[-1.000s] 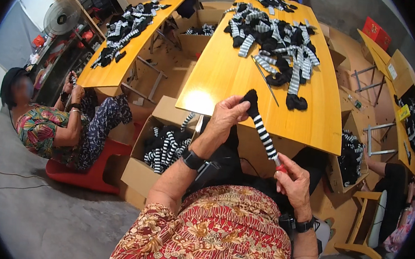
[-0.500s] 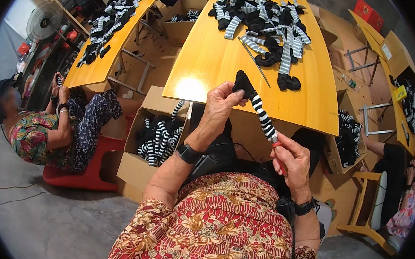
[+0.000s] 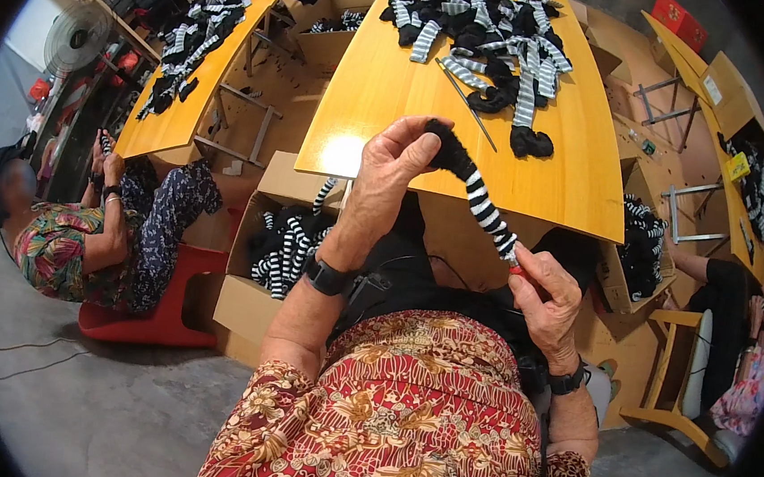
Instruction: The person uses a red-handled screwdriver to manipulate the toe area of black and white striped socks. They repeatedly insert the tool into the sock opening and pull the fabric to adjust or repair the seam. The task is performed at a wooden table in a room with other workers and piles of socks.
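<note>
The open cardboard box point(image 3: 259, 256) holds striped socks; my left hand point(image 3: 387, 172) and right hand point(image 3: 546, 296) pinch opposite ends of a black-and-white striped knitted sock point(image 3: 479, 201).

red floral short-sleeved top w/ gold & white pattern, black wristbands on both wrists, black trousers

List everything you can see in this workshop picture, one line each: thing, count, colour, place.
striped sock: one, black and white, stretched between both hands
sock pile: one, black, white and grey, far end of table
yellow table: one, in front
thin rod: one, on table
cardboard box: one, brown, holding striped socks, lower left of table
second table: one, yellow, left
fan: one, white, far left
seated person: one, left
left hand: grips the black end
right hand: pinches the striped end
</note>
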The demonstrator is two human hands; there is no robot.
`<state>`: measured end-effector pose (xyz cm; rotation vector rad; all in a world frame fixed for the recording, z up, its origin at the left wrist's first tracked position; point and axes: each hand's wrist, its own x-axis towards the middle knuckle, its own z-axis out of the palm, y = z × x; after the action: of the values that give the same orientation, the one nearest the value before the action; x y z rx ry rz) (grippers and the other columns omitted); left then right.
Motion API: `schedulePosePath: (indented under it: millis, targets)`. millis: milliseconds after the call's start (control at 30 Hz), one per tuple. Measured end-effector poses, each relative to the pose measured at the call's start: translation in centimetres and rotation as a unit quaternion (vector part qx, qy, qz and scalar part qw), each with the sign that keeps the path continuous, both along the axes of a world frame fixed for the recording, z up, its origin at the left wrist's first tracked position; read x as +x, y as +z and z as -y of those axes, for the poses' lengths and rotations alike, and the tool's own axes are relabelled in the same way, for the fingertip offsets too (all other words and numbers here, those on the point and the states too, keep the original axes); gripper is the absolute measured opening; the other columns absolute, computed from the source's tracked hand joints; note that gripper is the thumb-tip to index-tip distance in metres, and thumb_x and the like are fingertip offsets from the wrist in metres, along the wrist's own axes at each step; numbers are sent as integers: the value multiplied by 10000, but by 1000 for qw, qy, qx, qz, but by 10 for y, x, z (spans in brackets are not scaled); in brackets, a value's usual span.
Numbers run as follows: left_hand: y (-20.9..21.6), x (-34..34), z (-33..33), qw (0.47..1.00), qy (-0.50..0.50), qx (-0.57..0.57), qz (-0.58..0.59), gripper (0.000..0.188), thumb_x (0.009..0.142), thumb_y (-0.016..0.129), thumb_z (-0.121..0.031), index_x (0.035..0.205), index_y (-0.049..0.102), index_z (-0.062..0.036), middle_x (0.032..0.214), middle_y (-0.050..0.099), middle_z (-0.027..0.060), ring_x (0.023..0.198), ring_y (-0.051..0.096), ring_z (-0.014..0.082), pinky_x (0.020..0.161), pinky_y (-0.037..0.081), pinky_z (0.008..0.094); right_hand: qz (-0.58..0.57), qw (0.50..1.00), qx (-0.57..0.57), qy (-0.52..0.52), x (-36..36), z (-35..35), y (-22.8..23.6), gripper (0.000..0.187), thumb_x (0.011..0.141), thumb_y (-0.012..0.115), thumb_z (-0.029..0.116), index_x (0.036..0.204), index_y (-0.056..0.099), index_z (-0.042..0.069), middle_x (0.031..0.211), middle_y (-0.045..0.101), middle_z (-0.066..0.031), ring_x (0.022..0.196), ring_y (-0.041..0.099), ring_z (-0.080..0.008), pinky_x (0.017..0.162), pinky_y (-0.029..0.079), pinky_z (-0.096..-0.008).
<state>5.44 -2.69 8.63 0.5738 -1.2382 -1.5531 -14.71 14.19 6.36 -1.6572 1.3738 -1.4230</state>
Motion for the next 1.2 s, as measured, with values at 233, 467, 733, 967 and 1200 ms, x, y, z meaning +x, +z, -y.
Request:
schedulePosePath:
  millis: [233, 467, 733, 967, 1200]
  targets:
    - [-10, -7, 5, 996, -73, 29, 34, 254, 948, 608, -210, 1086, 652, -2, 892, 696, 66, 839, 653, 122, 796, 523, 262, 121, 988, 88, 34, 5, -4, 7, 374, 859, 596, -45, 1226, 621, 21, 830, 572, -32, 599, 517, -56, 507, 427, -191]
    - [-7, -6, -4, 995, -76, 50, -36, 225, 950, 599, -184, 1098, 631, -18, 969, 694, 81, 873, 664, 133, 792, 534, 266, 116, 992, 39, 12, 13, -2, 1, 376, 861, 593, -50, 1228, 621, 26, 838, 565, -30, 596, 510, -52, 502, 414, -184]
    - [-6, -10, -4, 989, -24, 94, -111, 159, 977, 551, -181, 1086, 588, -72, 1034, 688, 106, 872, 664, 119, 788, 534, 255, 125, 987, 96, 25, 5, -4, 6, 383, 868, 595, -40, 1243, 612, 34, 842, 562, -22, 599, 505, -47, 504, 414, -181]
    - [-8, -16, -2, 999, 28, -3, 21, 216, 971, 571, -232, 1054, 624, -40, 926, 698, 65, 777, 640, 81, 726, 515, 225, 166, 978, 117, 39, 8, 0, 2, 385, 886, 580, -18, 1268, 593, 34, 848, 577, -23, 584, 514, -48, 469, 403, -174]
    - [-6, 9, 5, 993, -50, -38, 100, 164, 944, 598, -188, 974, 646, -34, 749, 604, -24, 677, 544, 49, 623, 430, 199, 176, 966, 177, 72, -18, 6, 14, 367, 873, 590, -7, 1236, 620, 37, 807, 613, -38, 526, 504, -49, 437, 391, -176]
